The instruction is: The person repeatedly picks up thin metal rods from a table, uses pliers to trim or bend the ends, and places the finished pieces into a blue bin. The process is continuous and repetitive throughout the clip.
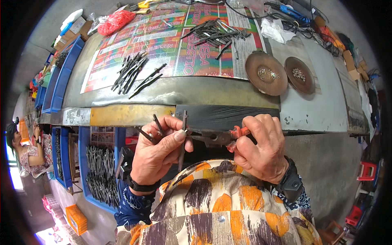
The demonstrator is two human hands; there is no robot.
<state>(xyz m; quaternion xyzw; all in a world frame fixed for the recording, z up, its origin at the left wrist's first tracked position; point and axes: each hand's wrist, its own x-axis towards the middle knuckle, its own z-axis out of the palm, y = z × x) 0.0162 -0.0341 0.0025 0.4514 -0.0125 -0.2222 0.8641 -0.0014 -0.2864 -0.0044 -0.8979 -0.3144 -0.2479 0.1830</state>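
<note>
One co-worker [32, 147] is seen at the far left, a hand raised. Right of there, at the near side and below bench height, a blue bin [83, 151] holds many dark bars [102, 175]. On the bench [139, 99], a small pile [130, 72] of similar bars lies on the left part of the printed sheet [157, 49], with a few loose bars [148, 83] just right of it.

At the near edge, the left hand [157, 152] pinches an upright bar [184, 122] between thumb and fingers; two more bars [157, 124] project from the same grasp, leftward. A larger pile [212, 34] lies at the far centre.

Right of the upright bar, the right hand [263, 147] is closed around a red tool [238, 132]; its exact kind cannot be told. Farther off, a large dish [259, 61] contains small metal pieces; a smaller dish [301, 86], immediately right, contains others. A red stool [367, 170] stands at the far right.
</note>
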